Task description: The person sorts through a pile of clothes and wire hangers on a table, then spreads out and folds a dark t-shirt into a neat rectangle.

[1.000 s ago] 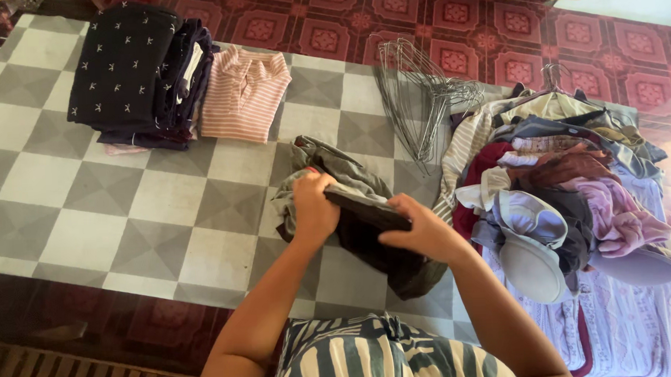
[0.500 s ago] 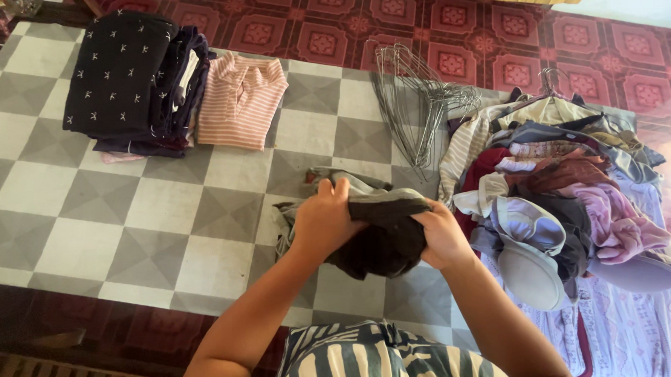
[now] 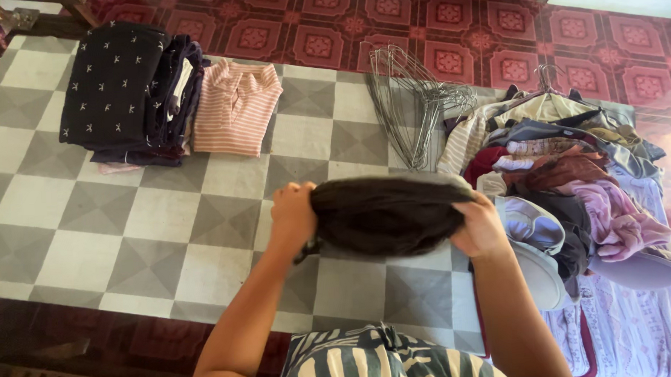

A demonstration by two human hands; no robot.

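I hold a dark grey-brown garment (image 3: 386,216) stretched between both hands, lifted above the grey checked mat (image 3: 126,220). My left hand (image 3: 293,213) grips its left end and my right hand (image 3: 479,226) grips its right end. The cloth bunches into a wide roll between them and hides the mat just beneath it.
A folded dark stack (image 3: 124,88) and a folded pink striped shirt (image 3: 235,108) lie at the mat's far left. A bundle of wire hangers (image 3: 411,106) rests in the middle back. A heap of unfolded clothes (image 3: 569,186) fills the right side. Red patterned floor tiles (image 3: 328,30) surround the mat.
Both hands have raised the dark garment off the mat and drawn apart, spreading it sideways. Earlier it lay crumpled on the mat under my hands.
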